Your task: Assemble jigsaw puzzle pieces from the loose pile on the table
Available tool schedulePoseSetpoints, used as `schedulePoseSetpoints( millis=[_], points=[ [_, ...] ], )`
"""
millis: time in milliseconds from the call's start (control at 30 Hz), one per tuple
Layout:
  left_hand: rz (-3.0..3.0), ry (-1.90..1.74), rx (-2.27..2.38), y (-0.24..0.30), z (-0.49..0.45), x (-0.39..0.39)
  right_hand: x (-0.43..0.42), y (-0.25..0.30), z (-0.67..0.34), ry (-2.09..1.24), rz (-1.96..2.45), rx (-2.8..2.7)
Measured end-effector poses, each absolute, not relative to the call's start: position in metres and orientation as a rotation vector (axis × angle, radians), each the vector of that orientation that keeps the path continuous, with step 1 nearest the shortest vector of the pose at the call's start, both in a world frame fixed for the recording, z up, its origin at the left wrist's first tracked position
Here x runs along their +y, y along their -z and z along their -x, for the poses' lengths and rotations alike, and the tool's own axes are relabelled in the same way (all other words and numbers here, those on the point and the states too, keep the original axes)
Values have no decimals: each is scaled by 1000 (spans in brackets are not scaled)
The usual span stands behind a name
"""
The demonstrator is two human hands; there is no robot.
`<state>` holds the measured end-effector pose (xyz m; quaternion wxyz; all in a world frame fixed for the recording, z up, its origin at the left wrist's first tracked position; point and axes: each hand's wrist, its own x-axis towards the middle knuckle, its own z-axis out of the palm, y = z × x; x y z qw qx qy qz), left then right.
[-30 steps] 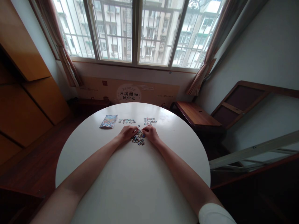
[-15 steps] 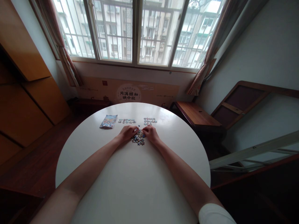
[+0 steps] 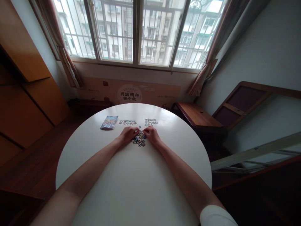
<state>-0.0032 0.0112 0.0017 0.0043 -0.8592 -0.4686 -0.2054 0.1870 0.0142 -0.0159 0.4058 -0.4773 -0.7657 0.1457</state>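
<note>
A loose pile of small jigsaw puzzle pieces lies on the white round table. At the pile's upper left, my left hand has its fingers curled together; what they pinch is too small to make out. My right hand faces it from the upper right, fingertips also pressed together, and I cannot make out what is between them. Beyond the hands, pieces are laid in rows: one group at the left and another group at the right. A single piece sits between the hands.
A colourful printed bag lies left of the rows. Past the table are a wooden bench, a printed cardboard panel and barred windows. A wooden cabinet stands at the left.
</note>
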Motion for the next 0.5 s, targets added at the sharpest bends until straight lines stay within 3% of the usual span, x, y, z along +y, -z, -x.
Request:
schedulePoseSetpoints(
  millis=[500],
  points=[
    [2671, 633, -1477, -1, 3, 10, 10, 10, -186, -377, 1227, -1936]
  ],
)
